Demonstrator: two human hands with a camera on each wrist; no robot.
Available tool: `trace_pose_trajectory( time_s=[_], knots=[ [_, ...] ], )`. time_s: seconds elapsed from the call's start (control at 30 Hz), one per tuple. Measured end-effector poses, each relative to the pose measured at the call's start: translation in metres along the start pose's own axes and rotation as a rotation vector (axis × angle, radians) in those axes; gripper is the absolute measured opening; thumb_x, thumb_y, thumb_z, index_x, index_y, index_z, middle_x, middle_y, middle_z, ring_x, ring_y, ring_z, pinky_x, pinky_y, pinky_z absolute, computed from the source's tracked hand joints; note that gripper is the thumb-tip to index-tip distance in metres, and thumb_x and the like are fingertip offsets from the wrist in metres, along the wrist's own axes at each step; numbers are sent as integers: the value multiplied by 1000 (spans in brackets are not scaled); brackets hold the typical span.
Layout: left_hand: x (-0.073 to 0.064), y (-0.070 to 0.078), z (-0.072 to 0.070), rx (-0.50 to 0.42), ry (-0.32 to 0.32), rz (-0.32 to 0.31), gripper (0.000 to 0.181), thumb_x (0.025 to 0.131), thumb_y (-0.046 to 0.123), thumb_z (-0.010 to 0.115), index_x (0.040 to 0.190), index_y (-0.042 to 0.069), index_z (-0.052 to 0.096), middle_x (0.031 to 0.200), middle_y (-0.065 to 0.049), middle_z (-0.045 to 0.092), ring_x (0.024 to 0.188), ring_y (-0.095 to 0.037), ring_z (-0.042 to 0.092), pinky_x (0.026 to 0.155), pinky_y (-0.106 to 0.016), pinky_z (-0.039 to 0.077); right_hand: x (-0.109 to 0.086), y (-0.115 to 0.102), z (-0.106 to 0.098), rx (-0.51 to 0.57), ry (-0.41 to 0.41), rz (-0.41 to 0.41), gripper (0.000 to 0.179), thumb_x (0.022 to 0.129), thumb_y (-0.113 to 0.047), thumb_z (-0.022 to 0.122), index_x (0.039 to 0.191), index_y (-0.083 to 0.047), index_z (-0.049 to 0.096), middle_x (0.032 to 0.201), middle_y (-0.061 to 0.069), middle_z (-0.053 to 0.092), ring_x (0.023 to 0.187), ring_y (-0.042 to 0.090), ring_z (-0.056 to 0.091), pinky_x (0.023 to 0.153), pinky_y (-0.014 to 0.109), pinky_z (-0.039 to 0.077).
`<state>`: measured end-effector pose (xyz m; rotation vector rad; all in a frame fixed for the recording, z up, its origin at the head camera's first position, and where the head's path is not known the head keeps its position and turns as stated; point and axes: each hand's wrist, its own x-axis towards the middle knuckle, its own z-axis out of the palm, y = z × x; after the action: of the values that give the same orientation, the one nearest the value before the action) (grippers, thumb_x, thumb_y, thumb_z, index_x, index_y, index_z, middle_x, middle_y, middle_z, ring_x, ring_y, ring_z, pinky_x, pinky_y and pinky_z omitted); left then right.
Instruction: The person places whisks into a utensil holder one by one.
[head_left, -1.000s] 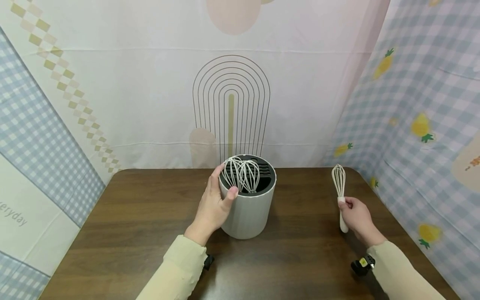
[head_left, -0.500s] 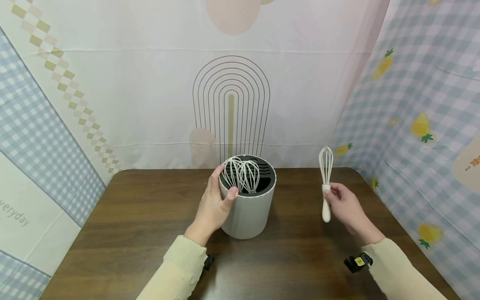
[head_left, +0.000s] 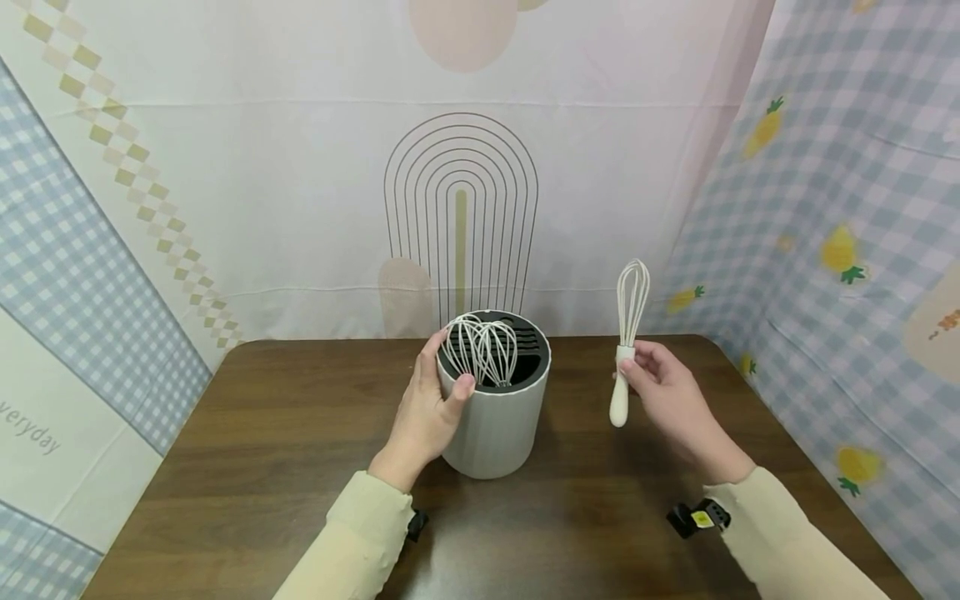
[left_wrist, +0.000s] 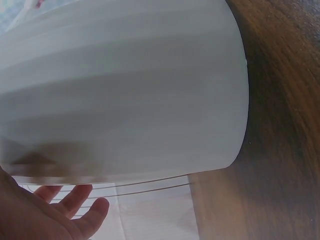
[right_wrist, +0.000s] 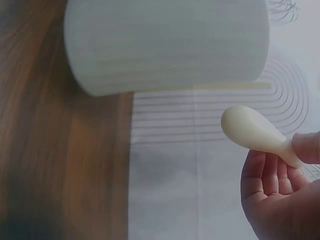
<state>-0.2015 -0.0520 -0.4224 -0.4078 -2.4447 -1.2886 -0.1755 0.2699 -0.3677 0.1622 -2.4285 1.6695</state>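
A white utensil holder (head_left: 491, 429) with a black slotted top stands upright on the table. Wire heads of what look like two whisks (head_left: 483, 350) stick out of its front opening; their handles are hidden inside. My left hand (head_left: 427, 412) holds the holder at its left side near the rim, thumb toward the front. To the right, my right hand (head_left: 667, 392) pinches another small whisk (head_left: 621, 392) by the upper part of its white handle. That whisk is raised above the table, nearly upright, wires up. In the right wrist view its rounded handle end (right_wrist: 250, 129) points toward the holder.
The brown wooden table (head_left: 300, 433) spreads around the holder. A pale patterned cloth (head_left: 315, 200) hangs behind the table's far edge. Blue checked cloth (head_left: 832, 275) closes off the right side, with more along the left.
My right hand has lifted the whisk and carried it up and leftward, nearer the holder. The left hand and the holder stay in place.
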Motion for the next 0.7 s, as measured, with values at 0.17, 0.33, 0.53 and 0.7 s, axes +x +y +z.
trace_pose_trajectory(
  time_s=[0.17,0.33,0.53,0.7],
  knots=[
    [0,-1,0,-2,-3,2,73,89,67,41,151,41,13,147,-8,36,122,-34,48,91,-56,42,2,-10,8,72,18,-17,44,99,-24,54,131,6,45,111,8,59,98,13,63,82,22,50],
    [1,-2,1,3,-5,-6,72,89,65,42,151,42,12,147,-8,36,121,-35,49,90,-56,42,4,-21,15,154,32,-34,44,98,-25,56,129,5,46,108,4,62,97,14,63,81,25,51],
    [1,-2,1,6,-5,-13,72,89,64,42,150,43,12,147,-7,36,120,-35,50,89,-56,43,7,-30,22,282,42,-76,40,98,-20,56,126,7,46,106,5,62,96,14,63,79,24,51],
    [1,-1,1,2,-7,-14,72,89,64,43,150,43,13,146,-7,36,118,-36,51,88,-56,43,8,-35,27,384,62,-91,27,98,-16,56,120,-2,50,104,6,61,93,14,64,76,25,52]
  ],
)
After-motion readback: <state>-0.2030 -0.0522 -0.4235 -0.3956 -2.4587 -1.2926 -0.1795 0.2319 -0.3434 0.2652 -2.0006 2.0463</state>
